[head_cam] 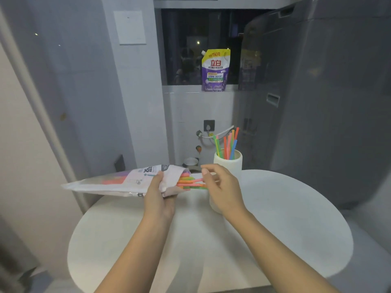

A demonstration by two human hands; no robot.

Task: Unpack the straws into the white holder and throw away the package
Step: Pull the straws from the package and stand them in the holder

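Note:
My left hand [159, 197] grips the open end of a white straw package [118, 180], held level above the round white table [285, 218]. Several coloured straws [189, 182] stick out of its mouth towards the right. My right hand [222, 188] pinches the tips of those straws with thumb and fingers. Behind my right hand stands the white holder [229, 163], upright, with several orange, green and blue straws [228, 143] in it.
A grey washing machine [317, 102] stands to the right of the table. A purple and yellow detergent pouch [215, 70] sits on the window ledge. A wall socket with a hose [209, 130] is behind the holder.

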